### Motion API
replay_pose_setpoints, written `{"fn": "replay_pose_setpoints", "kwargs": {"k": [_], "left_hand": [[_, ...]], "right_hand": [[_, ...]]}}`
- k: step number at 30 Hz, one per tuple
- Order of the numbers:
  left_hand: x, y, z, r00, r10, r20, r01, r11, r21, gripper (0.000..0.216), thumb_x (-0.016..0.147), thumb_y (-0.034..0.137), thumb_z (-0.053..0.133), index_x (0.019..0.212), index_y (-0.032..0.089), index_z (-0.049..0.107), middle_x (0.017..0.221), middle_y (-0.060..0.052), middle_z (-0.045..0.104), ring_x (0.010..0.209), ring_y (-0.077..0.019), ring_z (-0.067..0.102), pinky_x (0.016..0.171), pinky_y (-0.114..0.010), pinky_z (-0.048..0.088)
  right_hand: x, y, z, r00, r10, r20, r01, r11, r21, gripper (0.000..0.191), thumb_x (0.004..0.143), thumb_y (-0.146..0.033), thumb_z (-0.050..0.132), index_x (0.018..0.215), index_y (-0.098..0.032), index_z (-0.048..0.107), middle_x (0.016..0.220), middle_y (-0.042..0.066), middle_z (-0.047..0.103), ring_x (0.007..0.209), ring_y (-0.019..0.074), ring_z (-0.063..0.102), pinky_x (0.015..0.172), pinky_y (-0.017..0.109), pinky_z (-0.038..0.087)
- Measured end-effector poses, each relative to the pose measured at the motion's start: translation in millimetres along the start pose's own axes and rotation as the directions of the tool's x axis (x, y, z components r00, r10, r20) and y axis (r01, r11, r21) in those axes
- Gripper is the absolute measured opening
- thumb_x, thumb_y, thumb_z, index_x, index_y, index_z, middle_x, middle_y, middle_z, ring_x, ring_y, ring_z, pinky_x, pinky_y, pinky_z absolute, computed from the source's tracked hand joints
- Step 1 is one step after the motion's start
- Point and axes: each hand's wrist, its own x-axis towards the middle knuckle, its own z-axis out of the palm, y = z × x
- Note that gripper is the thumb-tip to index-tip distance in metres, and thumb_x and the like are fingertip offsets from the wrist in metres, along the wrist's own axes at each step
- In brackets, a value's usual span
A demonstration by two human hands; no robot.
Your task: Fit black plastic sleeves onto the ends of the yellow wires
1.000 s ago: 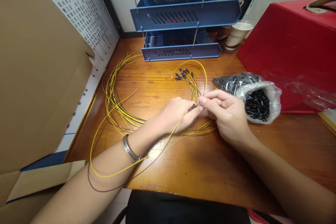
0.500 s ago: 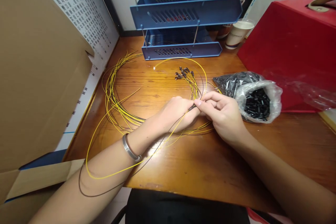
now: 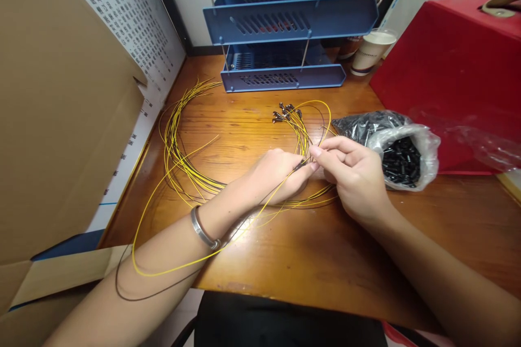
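Observation:
At the middle of the wooden desk (image 3: 309, 249) my left hand (image 3: 274, 176) pinches a thin yellow wire (image 3: 171, 268) near its end, and the wire loops back over my forearm. My right hand (image 3: 352, 173) meets it fingertip to fingertip, pinched on the same wire end, where a small black part shows between the fingers. A bundle of yellow wires (image 3: 177, 146) curves across the desk to the left. Several wire ends with dark caps (image 3: 285, 113) lie just beyond my hands.
A clear plastic bag of small black parts (image 3: 396, 157) lies right of my hands. A red box (image 3: 448, 70) stands at the right, a blue tiered paper tray (image 3: 285, 38) at the back with paper cups (image 3: 368, 51) beside it. Cardboard (image 3: 61, 119) leans at the left.
The loose far end of the held wire has swung from the back left toward the right, above the capped ends. My hands stay together in nearly the same spot.

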Motion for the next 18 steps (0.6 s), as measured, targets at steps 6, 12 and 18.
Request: {"fn": "replay_pose_setpoints", "kwargs": {"k": [6,12,18], "left_hand": [[0.8,-0.5,0.3,1.000,-0.002,0.005,0.002,1.000,0.004,0.055,0.103,0.047,0.033,0.071,0.014,0.064,0.058,0.000,0.054,0.058,-0.0121,0.046,0.057,-0.024,0.028],[1.7,0.7,0.3,1.000,-0.004,0.004,0.003,0.999,0.044,0.053,0.103,0.044,0.037,0.068,0.014,0.063,0.060,-0.001,0.059,0.054,-0.0110,0.043,0.057,-0.024,0.029],[2.6,0.9,-0.7,0.999,-0.034,0.025,0.034,0.999,0.013,0.050,0.102,0.041,0.037,0.074,0.014,0.067,0.061,-0.002,0.060,0.060,-0.0137,0.052,0.058,-0.024,0.030]], "right_hand": [[0.1,1.9,0.0,0.999,-0.016,0.036,0.018,0.999,-0.042,0.026,0.071,-0.039,0.081,0.072,-0.019,0.063,0.047,-0.006,0.046,0.045,0.0075,0.033,0.046,0.025,0.022],[0.4,-1.1,-0.3,0.998,-0.062,-0.022,0.063,0.998,0.000,0.022,0.075,-0.038,0.078,0.077,-0.020,0.065,0.048,-0.007,0.043,0.045,0.0084,0.035,0.046,0.026,0.024],[1.0,1.0,-1.9,0.997,-0.006,0.076,0.014,0.994,-0.105,0.022,0.073,-0.035,0.079,0.072,-0.017,0.067,0.047,-0.008,0.035,0.046,0.0069,0.028,0.046,0.025,0.019]]}}
